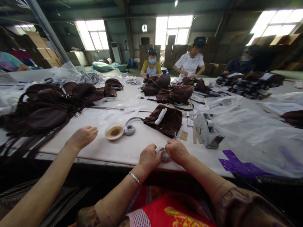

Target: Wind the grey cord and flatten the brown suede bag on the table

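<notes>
At the near edge of the table my left hand (pixel 150 156), with a silver bracelet on the wrist, has its fingers closed on a small grey bundle (pixel 165 155) that looks wrapped in clear plastic. My right hand (pixel 176 151) pinches at the same bundle from the other side, fingers bent. Just beyond them lies a dark brown fringed bag (pixel 174 121) with a white strip (pixel 161 116) across its opening. A grey coil (pixel 129 129) sits left of the bag, joined to it by a cord or strap. A small tan card (pixel 184 135) lies close to my right hand.
A co-worker's hand (pixel 85 137) reaches in from the left near a shallow bowl (pixel 114 131) of brown stuff. A grey tape dispenser (pixel 208 130) stands right, beside plastic sheeting (pixel 260 138) and purple plastic (pixel 241 164). Brown bags (pixel 47 107) lie heaped left; people work across the table.
</notes>
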`<state>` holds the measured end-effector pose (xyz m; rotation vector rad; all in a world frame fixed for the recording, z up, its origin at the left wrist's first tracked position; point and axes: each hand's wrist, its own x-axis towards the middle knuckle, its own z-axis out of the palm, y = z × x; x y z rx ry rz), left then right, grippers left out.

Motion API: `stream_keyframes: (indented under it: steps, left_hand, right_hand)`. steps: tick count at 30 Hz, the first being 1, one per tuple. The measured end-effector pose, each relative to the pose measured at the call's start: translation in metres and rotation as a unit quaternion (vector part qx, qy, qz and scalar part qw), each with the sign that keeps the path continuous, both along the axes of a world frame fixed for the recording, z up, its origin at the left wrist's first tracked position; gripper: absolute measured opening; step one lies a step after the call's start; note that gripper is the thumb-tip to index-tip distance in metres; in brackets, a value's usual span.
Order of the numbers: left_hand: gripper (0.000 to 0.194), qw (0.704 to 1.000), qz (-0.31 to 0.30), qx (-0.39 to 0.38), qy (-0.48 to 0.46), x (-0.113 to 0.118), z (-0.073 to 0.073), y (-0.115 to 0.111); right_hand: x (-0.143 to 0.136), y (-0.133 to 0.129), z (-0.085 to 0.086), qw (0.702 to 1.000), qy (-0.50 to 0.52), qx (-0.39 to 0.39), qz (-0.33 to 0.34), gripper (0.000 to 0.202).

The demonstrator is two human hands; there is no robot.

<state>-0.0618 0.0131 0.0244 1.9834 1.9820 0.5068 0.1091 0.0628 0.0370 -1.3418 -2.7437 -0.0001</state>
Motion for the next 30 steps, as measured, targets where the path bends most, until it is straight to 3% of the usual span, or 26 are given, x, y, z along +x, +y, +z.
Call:
stream_keyframes:
  steps: [7, 13, 18, 23, 26, 30]
  left_hand:
    - [0.025, 0.999, -0.033, -0.023, 0.031, -0.001, 0.004, 0.009]
    - [0.017, 1.0, -0.029, 0.006, 0.011, -0.002, 0.002, 0.02]
    - [0.013, 0.999, -0.023, 0.034, -0.016, -0.001, -0.003, 0.015]
    - [0.026, 0.995, -0.036, 0.069, -0.068, 0.001, 0.0, 0.002]
    - [0.022, 0.998, -0.041, 0.025, -0.04, 0.006, 0.008, -0.002]
    - [0.038, 0.999, -0.012, -0.044, 0.007, 0.015, 0.013, 0.003]
  right_hand:
    - [-0.011, -0.001, -0.001, 0.999, 0.009, -0.011, -0.034, 0.024]
    - [-0.002, -0.008, -0.007, 0.995, 0.083, -0.059, 0.019, 0.023]
    - [0.006, -0.01, -0.017, 0.987, 0.143, -0.072, 0.012, 0.021]
    - [0.006, -0.016, -0.025, 0.985, 0.16, -0.054, -0.029, 0.021]
    - [0.004, -0.022, -0.029, 0.981, 0.181, -0.047, -0.054, 0.021]
    - [0.0, -0.028, -0.035, 0.972, 0.221, -0.024, -0.078, 0.022]
